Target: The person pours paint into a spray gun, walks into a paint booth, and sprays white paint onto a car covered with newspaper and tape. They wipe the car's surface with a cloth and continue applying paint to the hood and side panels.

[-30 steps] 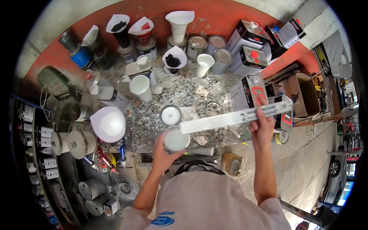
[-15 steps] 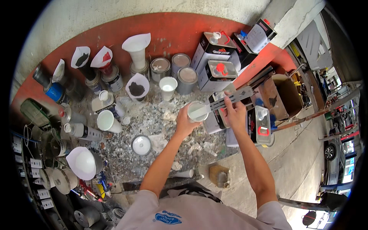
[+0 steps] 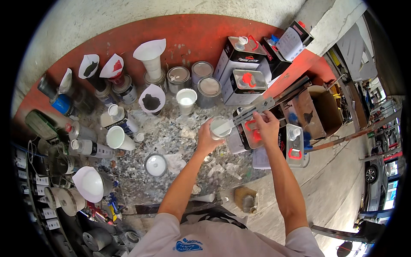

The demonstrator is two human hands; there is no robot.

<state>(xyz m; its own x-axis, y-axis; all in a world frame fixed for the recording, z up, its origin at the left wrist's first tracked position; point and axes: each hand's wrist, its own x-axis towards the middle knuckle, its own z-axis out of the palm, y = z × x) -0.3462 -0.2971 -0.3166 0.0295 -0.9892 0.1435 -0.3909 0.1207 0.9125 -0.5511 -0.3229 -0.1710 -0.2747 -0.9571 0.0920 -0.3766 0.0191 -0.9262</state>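
Note:
My left hand (image 3: 206,138) is wrapped around a small translucent cup (image 3: 218,121), held above the paint-spattered bench. In my right hand (image 3: 268,127), pinched between thumb and fingers, is a flat grey slotted stir stick (image 3: 254,110). Its lower end, coated white, slants down into the cup, while the upper end points up to the right. A white cup (image 3: 186,103) stands just beyond my left hand. Under and beside my right hand are rectangular cans with red caps, one of them a metal can (image 3: 241,139) partly hidden by the stick and hand.
Round paint tins (image 3: 209,92) and paper-funnelled containers (image 3: 152,99) line the red wall. An open tin of white paint (image 3: 155,165) sits on the bench (image 3: 137,184). Spray guns (image 3: 100,212) hang at the left front edge. A cardboard box (image 3: 319,111) is at the right.
My right hand has shifted slightly right and nearer to me, and the stir stick's upper end has moved a little left. My left hand still holds the cup in nearly the same place.

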